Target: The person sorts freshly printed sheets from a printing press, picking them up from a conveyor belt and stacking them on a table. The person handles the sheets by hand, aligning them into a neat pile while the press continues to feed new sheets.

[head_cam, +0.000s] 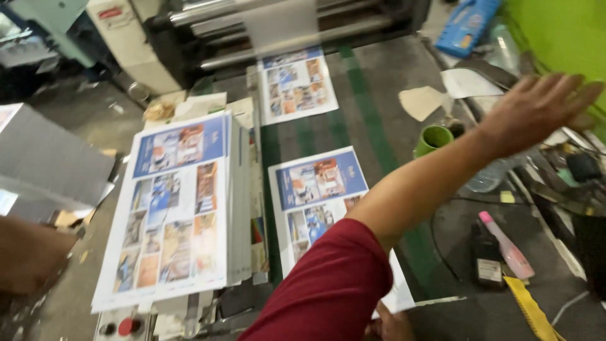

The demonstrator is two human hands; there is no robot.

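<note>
My right hand (536, 110) reaches far right on a red-sleeved arm, fingers spread and holding nothing. It hovers over the cluttered right side, just past a green cup (433, 139). A blurred skin-coloured shape at the left edge is my left hand or forearm (28, 252), just under a tilted grey sheet (50, 164); I cannot tell whether it grips the sheet. A tall stack of printed sheets (173, 208) lies left of centre. Single printed sheets lie on the belt, one near (319, 183) and one far (295, 85).
A roller machine (265, 25) feeds the dark belt with green stripes (372, 120). At the right are a pink-capped tube (508, 249), a dark bottle (486, 256), a clear bottle (489, 177) and paper scraps (423, 101). Part of a hand (391, 327) shows under my sleeve.
</note>
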